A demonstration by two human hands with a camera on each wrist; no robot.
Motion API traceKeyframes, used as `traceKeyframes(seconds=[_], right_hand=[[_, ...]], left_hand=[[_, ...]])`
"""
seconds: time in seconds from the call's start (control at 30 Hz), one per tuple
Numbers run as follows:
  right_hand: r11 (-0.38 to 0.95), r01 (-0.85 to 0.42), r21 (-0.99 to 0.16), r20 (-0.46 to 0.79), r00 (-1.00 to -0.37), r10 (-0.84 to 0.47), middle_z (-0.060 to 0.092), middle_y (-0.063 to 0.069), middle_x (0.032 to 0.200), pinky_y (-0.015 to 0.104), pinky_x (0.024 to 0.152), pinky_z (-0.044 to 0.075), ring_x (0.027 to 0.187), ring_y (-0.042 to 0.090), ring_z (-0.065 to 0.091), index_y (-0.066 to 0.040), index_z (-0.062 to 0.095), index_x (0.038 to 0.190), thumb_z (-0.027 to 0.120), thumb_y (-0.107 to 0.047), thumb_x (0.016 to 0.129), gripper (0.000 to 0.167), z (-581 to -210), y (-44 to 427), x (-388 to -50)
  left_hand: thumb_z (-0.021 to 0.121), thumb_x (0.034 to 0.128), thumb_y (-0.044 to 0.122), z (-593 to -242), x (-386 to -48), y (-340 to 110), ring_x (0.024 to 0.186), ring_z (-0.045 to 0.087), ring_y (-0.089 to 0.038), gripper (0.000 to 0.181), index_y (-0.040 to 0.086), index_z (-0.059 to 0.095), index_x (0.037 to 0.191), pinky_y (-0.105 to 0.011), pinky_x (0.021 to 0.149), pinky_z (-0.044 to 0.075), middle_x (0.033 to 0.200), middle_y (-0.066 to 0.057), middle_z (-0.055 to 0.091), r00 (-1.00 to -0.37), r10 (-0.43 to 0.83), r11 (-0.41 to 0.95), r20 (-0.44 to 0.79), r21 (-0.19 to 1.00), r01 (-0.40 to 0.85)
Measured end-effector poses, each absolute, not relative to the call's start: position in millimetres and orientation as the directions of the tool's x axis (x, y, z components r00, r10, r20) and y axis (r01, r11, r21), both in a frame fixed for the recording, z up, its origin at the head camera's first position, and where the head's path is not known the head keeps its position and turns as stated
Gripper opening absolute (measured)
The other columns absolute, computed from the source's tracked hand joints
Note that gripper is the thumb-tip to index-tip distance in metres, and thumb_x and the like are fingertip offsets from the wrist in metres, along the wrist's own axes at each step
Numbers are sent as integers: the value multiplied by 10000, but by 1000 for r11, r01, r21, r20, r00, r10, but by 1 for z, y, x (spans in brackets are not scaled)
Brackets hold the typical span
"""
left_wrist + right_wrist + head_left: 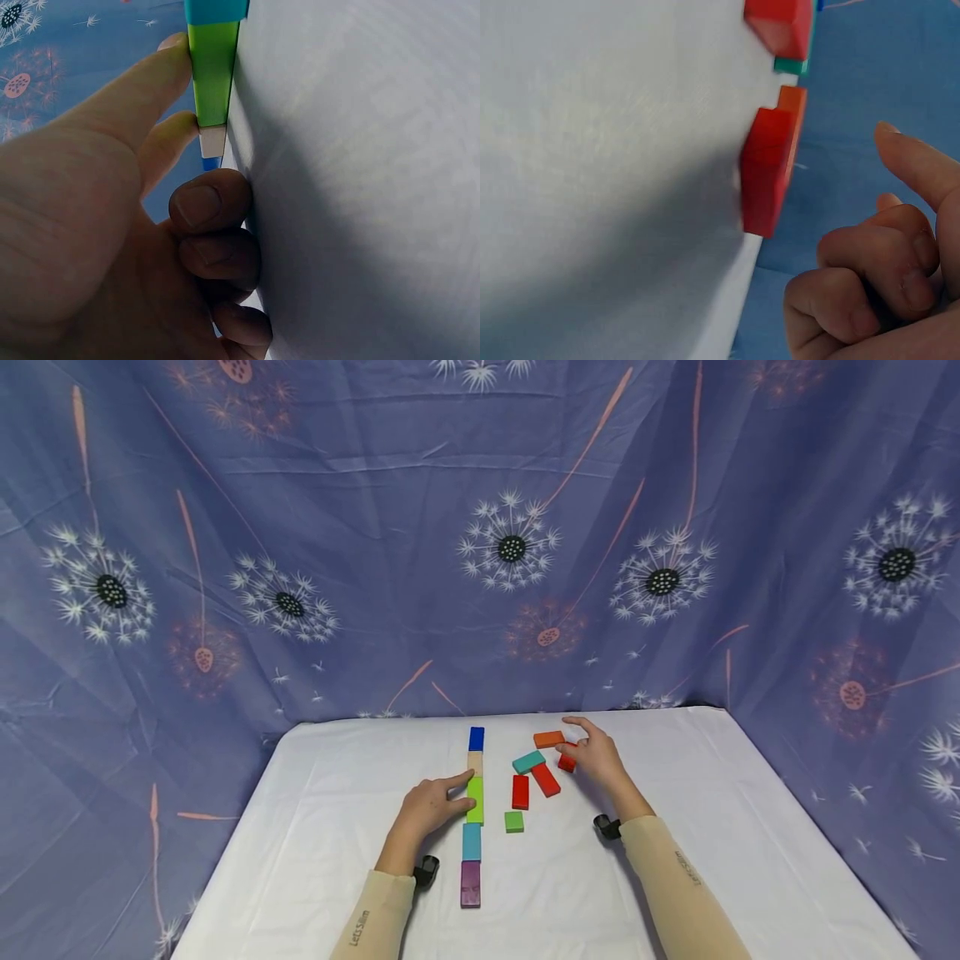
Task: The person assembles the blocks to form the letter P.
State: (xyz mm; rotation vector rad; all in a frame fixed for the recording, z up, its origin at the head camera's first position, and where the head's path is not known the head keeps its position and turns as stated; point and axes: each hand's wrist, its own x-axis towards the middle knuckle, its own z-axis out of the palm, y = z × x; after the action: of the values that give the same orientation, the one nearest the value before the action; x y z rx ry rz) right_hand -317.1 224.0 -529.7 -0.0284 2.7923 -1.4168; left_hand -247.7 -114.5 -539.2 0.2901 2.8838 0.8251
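Left hand [105,217] touching green block [213,75]; teal block [216,10], tan block [213,140] adjoining.

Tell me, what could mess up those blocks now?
Maybe these things:

1. The left hand has its thumb on the lime green block in the long row, so a sideways push might knock the row crooked.

2. The right hand is above a red block lying close to the orange block. Reaching down could bump the orange one.

3. The loose teal block looks right against a slanted red block, so moving one might shift the other.
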Motion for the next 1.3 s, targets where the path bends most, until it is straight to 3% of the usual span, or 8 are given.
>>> traceKeyframes(seconds=[0.13, 0.23, 0.33, 0.43, 0.57, 0.7, 1.13, 1.3], right_hand=[[581, 30, -813, -46, -999, -13, 504, 32, 646, 287, 541, 376, 570, 150, 419, -167, 519, 1558, 766, -259, 980, 636, -536, 227, -325], [590, 75, -804, -83, -996, 14, 696, 167, 1016, 303, 655, 455, 761, 181, 554, -183, 546, 1541, 768, -282, 978, 613, -540, 227, -328], [594, 107, -797, -111, -993, 30, 606, 241, 1450, 404, 854, 533, 996, 281, 624, -185, 555, 1536, 759, -290, 983, 598, -542, 226, -330], [590, 118, -798, -122, -992, 32, 482, 257, 1603, 554, 1063, 506, 1217, 395, 609, -172, 553, 1538, 749, -278, 993, 589, -544, 226, -334], [591, 126, -797, -132, -991, 33, 424, 254, 1652, 650, 1221, 359, 1483, 467, 445, -151, 565, 1527, 738, -252, 1001, 563, -546, 226, -338], [597, 150, -788, -156, -987, 42, 408, 242, 1669, 672, 1266, 268, 1573, 481, 313, -151, 583, 1515, 733, -233, 998, 545, -546, 227, -341], [649, 193, -736, -191, -979, 74, 433, 267, 1644, 664, 1258, 292, 1550, 491, 348, -133, 633, 1476, 741, -229, 977, 520, -546, 222, -348], [666, 202, -718, -186, -978, 96, 508, 267, 1584, 610, 1194, 411, 1427, 461, 488, -113, 658, 1444, 736, -218, 970, 492, -544, 218, -346]], left_hand=[[770, 916, 546, -538, -248, -114, 1181, 710, -423, 630, 343, 625, 1495, -557, 957, 566, 1347, -218, 728, -972, 225, 829, -65, 537, 156], [770, 916, 540, -537, -247, -114, 1171, 711, -421, 627, 343, 626, 1494, -552, 944, 568, 1343, -225, 727, -972, 228, 828, -65, 538, 158], [769, 917, 538, -536, -247, -114, 1160, 713, -417, 625, 348, 625, 1494, -544, 932, 570, 1337, -234, 727, -972, 227, 829, -66, 537, 157], [771, 914, 539, -537, -247, -113, 1145, 714, -413, 626, 351, 626, 1493, -542, 926, 570, 1329, -238, 729, -973, 224, 829, -65, 538, 154], [774, 912, 538, -538, -248, -114, 1139, 715, -414, 629, 348, 626, 1493, -543, 924, 569, 1322, -235, 733, -972, 228, 826, -61, 540, 160], [774, 913, 535, -540, -249, -114, 1153, 714, -426, 626, 348, 627, 1492, -542, 917, 570, 1315, -233, 738, -970, 237, 824, -53, 540, 172], [771, 906, 546, -539, -248, -114, 1105, 727, -394, 630, 346, 633, 1487, -530, 901, 574, 1298, -229, 746, -972, 227, 830, -57, 533, 163], [771, 907, 545, -540, -247, -115, 1140, 722, -410, 626, 346, 635, 1485, -545, 925, 575, 1308, -217, 746, -973, 225, 830, -49, 533, 165]])
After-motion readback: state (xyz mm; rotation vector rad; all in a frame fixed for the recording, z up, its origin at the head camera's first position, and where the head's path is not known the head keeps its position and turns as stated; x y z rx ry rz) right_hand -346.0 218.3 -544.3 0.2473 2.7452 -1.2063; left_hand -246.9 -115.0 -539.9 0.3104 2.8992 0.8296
